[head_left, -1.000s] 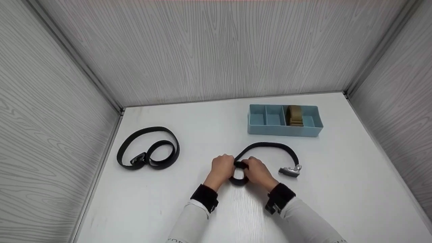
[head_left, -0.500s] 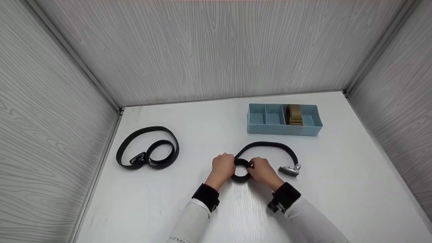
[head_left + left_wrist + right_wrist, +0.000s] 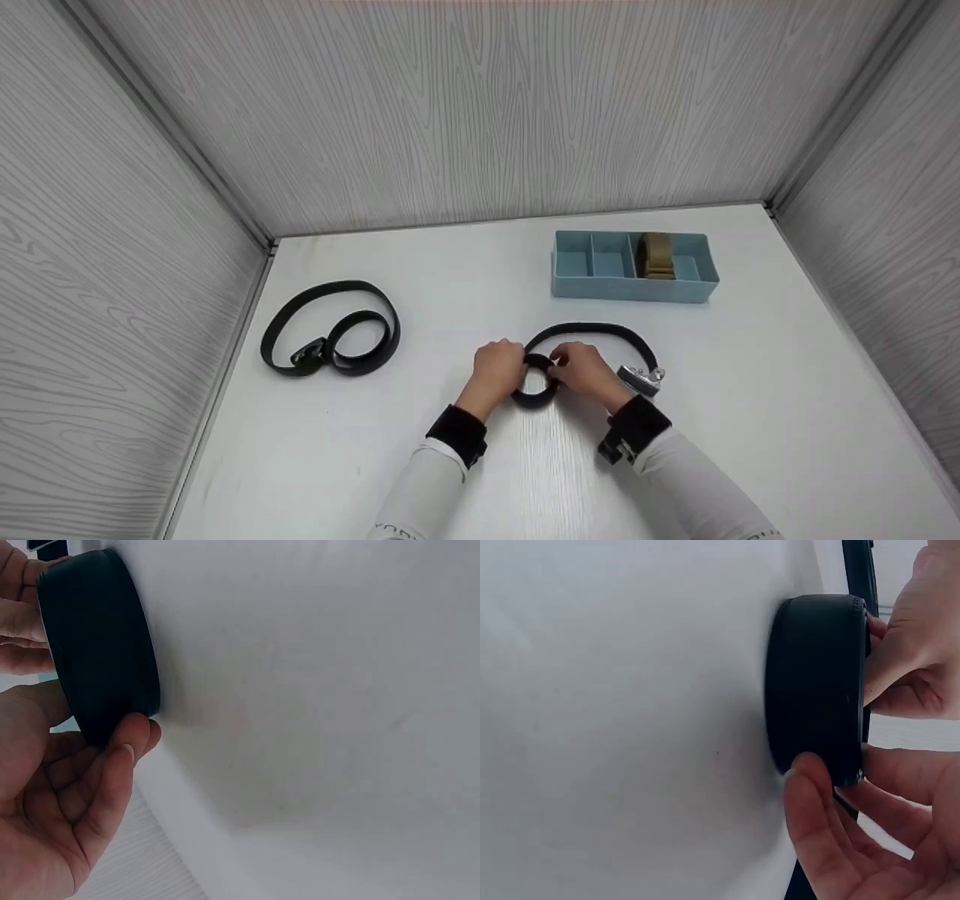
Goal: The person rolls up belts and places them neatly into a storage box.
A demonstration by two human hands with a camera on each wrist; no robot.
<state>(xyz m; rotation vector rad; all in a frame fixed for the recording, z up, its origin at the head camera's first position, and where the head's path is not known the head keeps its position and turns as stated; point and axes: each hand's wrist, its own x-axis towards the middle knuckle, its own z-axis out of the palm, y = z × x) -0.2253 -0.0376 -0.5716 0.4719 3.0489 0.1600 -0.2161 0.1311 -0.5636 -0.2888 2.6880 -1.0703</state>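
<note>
Smooth, leather-like material with a faint sheen is seen in the black coiled belt (image 3: 814,690), to which a shiny silver metal buckle (image 3: 639,380) is fitted. Smooth plastic is suggested by the light-blue rectangular tray (image 3: 622,288). Soft glare is returned by the smooth white tabletop (image 3: 450,285); matt black fabric is shown by the wristbands (image 3: 637,424), wood-grain patterning by the grey wall panels (image 3: 480,112).

The belt (image 3: 533,402) between the fingers (image 3: 808,814) is plain black, its buckle (image 3: 639,381) to their right silvery grey. Left of them, the second belt (image 3: 391,341) is black too. Beyond them, a dusty-blue tray (image 3: 630,289) holds a brown coil (image 3: 658,255). The table (image 3: 337,457) beneath them is white; the wall (image 3: 480,112) past them is pale grey with darker wood-grain lines. Behind them: black wristbands (image 3: 637,424), whitish sleeves (image 3: 694,480).
</note>
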